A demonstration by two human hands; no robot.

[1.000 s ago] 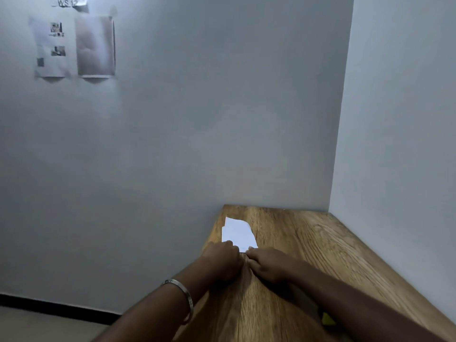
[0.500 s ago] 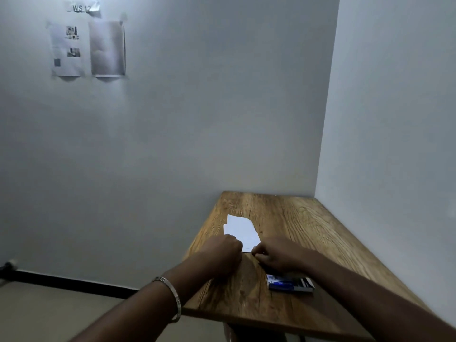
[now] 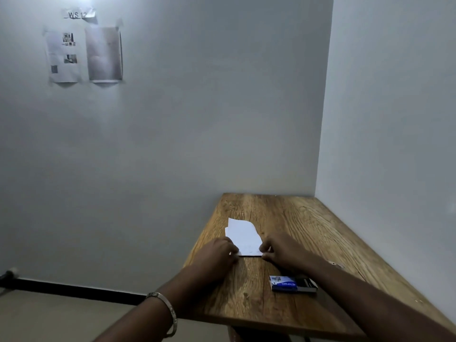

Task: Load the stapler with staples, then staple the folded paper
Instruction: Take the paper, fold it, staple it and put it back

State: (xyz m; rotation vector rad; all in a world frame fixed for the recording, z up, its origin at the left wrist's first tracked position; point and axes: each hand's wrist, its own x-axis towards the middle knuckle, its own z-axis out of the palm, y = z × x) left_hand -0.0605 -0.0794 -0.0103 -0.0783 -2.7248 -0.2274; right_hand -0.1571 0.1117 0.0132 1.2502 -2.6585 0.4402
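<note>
On table [image 3: 283, 213]: left hand [image 3: 217, 253], right hand [image 3: 283, 250] pinch folded paper [image 3: 243, 236] near edge; fingertips hidden; staple box [image 3: 292, 284] print blurred.

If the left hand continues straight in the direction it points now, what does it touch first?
Most likely the folded paper: the left hand already rests at its near-left corner, knuckles aimed across the sheet.

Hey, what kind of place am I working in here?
Probably a bare indoor workstation, perhaps one numbered booth in a workshop or lab. A wooden table is pushed into a corner of plain walls, printed sheets are taped up, and above them a label reads "WS 12".
</note>
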